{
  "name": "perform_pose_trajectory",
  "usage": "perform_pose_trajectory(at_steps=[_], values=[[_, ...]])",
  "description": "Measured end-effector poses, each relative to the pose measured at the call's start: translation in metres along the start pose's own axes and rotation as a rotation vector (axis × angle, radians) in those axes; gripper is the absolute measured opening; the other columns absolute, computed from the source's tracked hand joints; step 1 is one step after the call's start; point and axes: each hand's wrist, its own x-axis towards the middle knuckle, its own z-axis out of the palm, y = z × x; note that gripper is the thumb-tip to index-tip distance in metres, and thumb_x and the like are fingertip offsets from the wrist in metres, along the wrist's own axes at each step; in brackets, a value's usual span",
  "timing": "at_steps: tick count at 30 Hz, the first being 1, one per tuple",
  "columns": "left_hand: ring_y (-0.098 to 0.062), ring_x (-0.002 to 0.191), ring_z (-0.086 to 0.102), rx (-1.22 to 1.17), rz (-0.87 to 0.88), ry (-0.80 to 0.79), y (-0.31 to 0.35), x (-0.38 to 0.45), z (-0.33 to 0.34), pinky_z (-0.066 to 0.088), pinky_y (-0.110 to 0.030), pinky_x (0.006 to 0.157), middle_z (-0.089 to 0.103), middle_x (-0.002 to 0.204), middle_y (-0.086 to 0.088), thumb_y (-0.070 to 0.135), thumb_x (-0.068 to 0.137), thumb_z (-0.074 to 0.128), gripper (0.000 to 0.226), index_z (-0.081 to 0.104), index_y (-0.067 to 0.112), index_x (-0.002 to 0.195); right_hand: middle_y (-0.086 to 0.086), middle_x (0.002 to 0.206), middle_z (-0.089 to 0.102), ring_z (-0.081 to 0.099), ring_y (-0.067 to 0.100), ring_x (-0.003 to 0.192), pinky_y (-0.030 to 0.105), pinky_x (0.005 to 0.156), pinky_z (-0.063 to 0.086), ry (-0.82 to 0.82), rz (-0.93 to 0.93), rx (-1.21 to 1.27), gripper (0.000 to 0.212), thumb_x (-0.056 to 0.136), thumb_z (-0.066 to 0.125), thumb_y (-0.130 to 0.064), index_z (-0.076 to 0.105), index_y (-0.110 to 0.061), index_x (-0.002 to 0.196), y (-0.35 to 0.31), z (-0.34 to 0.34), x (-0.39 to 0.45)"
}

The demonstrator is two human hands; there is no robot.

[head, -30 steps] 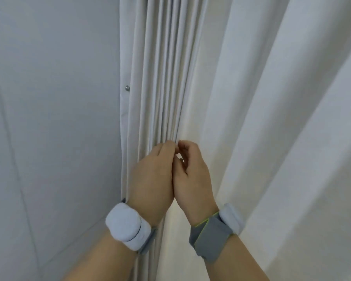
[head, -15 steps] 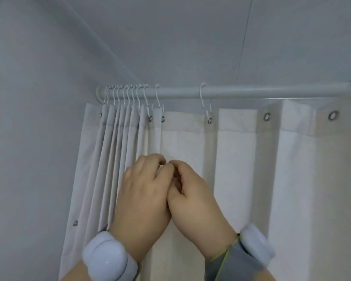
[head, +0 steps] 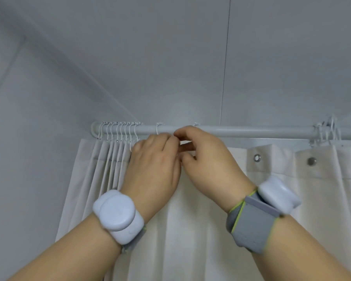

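A white shower curtain (head: pixel 207 209) hangs from a pale rod (head: pixel 251 131) by white hooks (head: pixel 120 131), several of them bunched at the left end. My left hand (head: pixel 154 169) and my right hand (head: pixel 207 161) are raised to the curtain's top edge just below the rod, fingers curled and meeting there. Both pinch the curtain's top edge near a single hook (head: pixel 158 128). What lies between the fingertips is hidden. Two metal eyelets (head: pixel 257 158) to the right have no hook through them.
A grey wall (head: pixel 28 138) stands at the left and the ceiling (head: pixel 190 57) is close above the rod. More hooks (head: pixel 324 132) cluster on the rod at the far right. Both wrists wear white band devices.
The view has tilted up from the curtain folds to the rod. Both hands have risen together from mid-curtain to the top edge by the rod.
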Motion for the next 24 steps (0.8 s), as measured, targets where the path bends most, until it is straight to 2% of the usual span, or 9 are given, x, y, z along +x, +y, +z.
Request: perform_pose_trajectory(at_steps=[5, 9, 13, 16, 18, 20, 22, 24], values=[[-0.023, 0.097, 0.055, -0.213, 0.058, 0.051, 0.034, 0.015, -0.011, 0.045, -0.041, 0.080, 0.058, 0.104, 0.000, 0.026, 0.087, 0.048, 0.031, 0.054, 0.016, 0.116, -0.007, 0.093, 0.069, 0.065, 0.007, 0.085, 0.026, 0.078, 0.053, 0.139, -0.090, -0.108, 0.036, 0.079, 0.052, 0.006, 0.069, -0.020, 0.098, -0.001, -0.051, -0.002], [-0.020, 0.103, 0.056, -0.340, 0.050, -0.019, 0.048, 0.025, -0.006, 0.047, -0.040, 0.087, 0.060, 0.111, 0.002, 0.037, 0.088, 0.059, 0.043, 0.052, 0.018, 0.125, -0.009, 0.082, 0.068, 0.060, 0.004, 0.069, 0.015, 0.069, 0.047, 0.152, -0.057, -0.275, 0.027, 0.080, 0.058, 0.000, 0.072, -0.021, 0.089, 0.005, -0.089, -0.005], [-0.015, 0.088, 0.053, -0.333, -0.071, 0.043, 0.043, 0.029, -0.001, 0.044, -0.035, 0.077, 0.056, 0.099, 0.009, 0.052, 0.073, 0.070, 0.047, 0.053, 0.024, 0.106, -0.011, 0.074, 0.063, 0.051, -0.006, 0.056, 0.007, 0.061, 0.039, 0.107, -0.032, -0.438, 0.019, 0.081, 0.061, -0.008, 0.071, -0.022, 0.086, 0.010, -0.111, -0.011], [-0.013, 0.084, 0.052, -0.299, -0.129, -0.014, 0.027, 0.029, 0.005, 0.043, -0.035, 0.077, 0.055, 0.093, 0.015, 0.071, 0.062, 0.065, 0.058, 0.050, 0.028, 0.099, -0.011, 0.080, 0.060, 0.055, 0.005, 0.071, 0.022, 0.067, 0.041, -0.031, -0.020, -0.608, 0.014, 0.083, 0.061, -0.019, 0.069, -0.022, 0.094, 0.010, -0.113, -0.013], [-0.013, 0.095, 0.052, -0.256, -0.129, -0.134, 0.021, 0.028, 0.010, 0.037, -0.033, 0.082, 0.058, 0.098, 0.019, 0.084, 0.053, 0.050, 0.071, 0.051, 0.032, 0.102, -0.009, 0.086, 0.059, 0.053, 0.013, 0.081, 0.025, 0.069, 0.040, -0.127, -0.010, -0.741, 0.017, 0.083, 0.061, -0.024, 0.067, -0.023, 0.100, 0.009, -0.109, -0.012], [-0.015, 0.109, 0.047, -0.192, -0.122, -0.234, 0.020, 0.027, 0.015, 0.028, -0.032, 0.084, 0.059, 0.108, 0.019, 0.089, 0.050, 0.039, 0.079, 0.055, 0.036, 0.107, -0.005, 0.095, 0.063, 0.054, 0.016, 0.085, 0.026, 0.070, 0.041, -0.192, -0.002, -0.788, 0.018, 0.083, 0.061, -0.024, 0.067, -0.022, 0.100, 0.008, -0.104, -0.007], [-0.018, 0.118, 0.041, -0.167, -0.120, -0.318, 0.022, 0.027, 0.019, 0.026, -0.034, 0.087, 0.057, 0.117, 0.020, 0.087, 0.057, 0.036, 0.073, 0.060, 0.039, 0.107, -0.003, 0.099, 0.065, 0.059, 0.019, 0.091, 0.027, 0.075, 0.045, -0.236, -0.024, -0.760, 0.016, 0.084, 0.060, -0.024, 0.069, -0.021, 0.097, 0.008, -0.096, 0.000], [-0.021, 0.119, 0.041, -0.252, -0.168, -0.335, 0.025, 0.025, 0.023, 0.030, -0.037, 0.094, 0.058, 0.118, 0.019, 0.081, 0.067, 0.032, 0.061, 0.064, 0.042, 0.102, -0.002, 0.100, 0.065, 0.059, 0.020, 0.096, 0.028, 0.080, 0.044, -0.210, -0.080, -0.717, 0.017, 0.085, 0.059, -0.025, 0.069, -0.022, 0.098, 0.007, -0.087, 0.010]])
